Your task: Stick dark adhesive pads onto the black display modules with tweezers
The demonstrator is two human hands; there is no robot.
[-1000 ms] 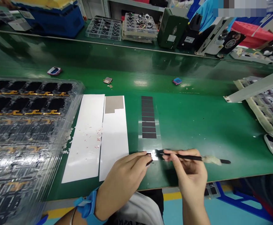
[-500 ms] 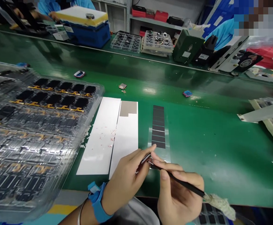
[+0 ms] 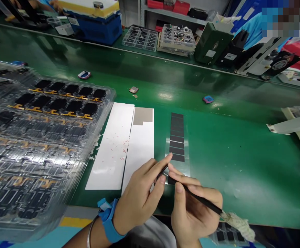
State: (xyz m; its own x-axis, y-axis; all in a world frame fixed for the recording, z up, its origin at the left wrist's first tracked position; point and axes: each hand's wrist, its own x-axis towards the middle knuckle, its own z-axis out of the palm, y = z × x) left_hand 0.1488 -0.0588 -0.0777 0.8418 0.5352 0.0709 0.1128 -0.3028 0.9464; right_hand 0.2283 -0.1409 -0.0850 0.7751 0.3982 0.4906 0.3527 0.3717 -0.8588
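My left hand (image 3: 142, 196), with a blue band at the wrist, pinches a small dark flat piece (image 3: 161, 171) edge-on between thumb and fingers. Most of that piece is hidden by the fingers. In my right hand (image 3: 195, 206) is a slim black tool (image 3: 204, 201), held like a pen, its thin metal tip at the piece's edge. Pale, frayed wrapping (image 3: 239, 224) covers the tool's rear end. Just beyond the fingers lies a clear sheet (image 3: 187, 168) bearing a column of dark rectangles (image 3: 177, 132). White strips (image 3: 139, 151) lie left of it, one carrying a grey-brown sheet (image 3: 142, 115).
A stack of clear trays (image 3: 62, 165) with black screens and orange flex cables fills the left. Small watch-like cases (image 3: 84, 74) lie farther back. A raised shelf holds a blue box (image 3: 95, 29) and parts trays (image 3: 141, 38). A white arm (image 3: 291, 125) juts in from the right.
The view has shifted slightly. My left thumb has come up against the dark piece near the tool's tip. Both hands keep their holds.
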